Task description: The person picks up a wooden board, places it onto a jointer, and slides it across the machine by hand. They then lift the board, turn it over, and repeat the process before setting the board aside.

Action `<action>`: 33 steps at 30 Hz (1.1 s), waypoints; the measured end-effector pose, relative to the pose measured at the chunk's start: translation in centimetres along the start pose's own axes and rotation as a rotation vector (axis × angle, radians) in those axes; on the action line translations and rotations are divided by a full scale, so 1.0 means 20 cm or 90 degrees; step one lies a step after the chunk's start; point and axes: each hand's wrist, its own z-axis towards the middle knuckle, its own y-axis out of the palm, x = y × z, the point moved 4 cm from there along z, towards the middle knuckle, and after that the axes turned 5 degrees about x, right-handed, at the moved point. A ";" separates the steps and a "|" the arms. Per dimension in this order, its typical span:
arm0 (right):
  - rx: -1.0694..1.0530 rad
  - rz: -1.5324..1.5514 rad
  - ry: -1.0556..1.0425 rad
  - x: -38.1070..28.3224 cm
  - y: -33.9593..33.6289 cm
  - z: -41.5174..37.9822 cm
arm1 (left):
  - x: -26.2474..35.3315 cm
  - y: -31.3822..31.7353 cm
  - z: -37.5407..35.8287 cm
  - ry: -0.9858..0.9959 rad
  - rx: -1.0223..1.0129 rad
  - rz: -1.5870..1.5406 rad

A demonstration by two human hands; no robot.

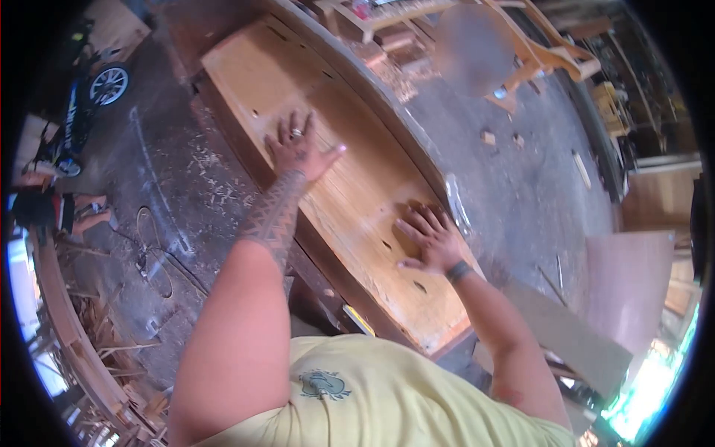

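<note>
Your yellow shirt [357, 402] fills the bottom of the view, and both your bare arms reach out from it to a long wooden board [328, 149] lying flat on the surface. Your left hand [298, 145] rests open and flat near the middle of the board, fingers spread, a ring on one finger, grasping nothing. Your right hand [428, 238] lies open and palm down nearer you, by the board's right edge, with wood chips [216, 186] scattered on the concrete floor [521, 186] to the left.
</note>
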 end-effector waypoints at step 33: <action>0.031 -0.018 0.002 0.02 0.09 0.00 | -0.02 0.07 0.04 -0.002 0.017 0.041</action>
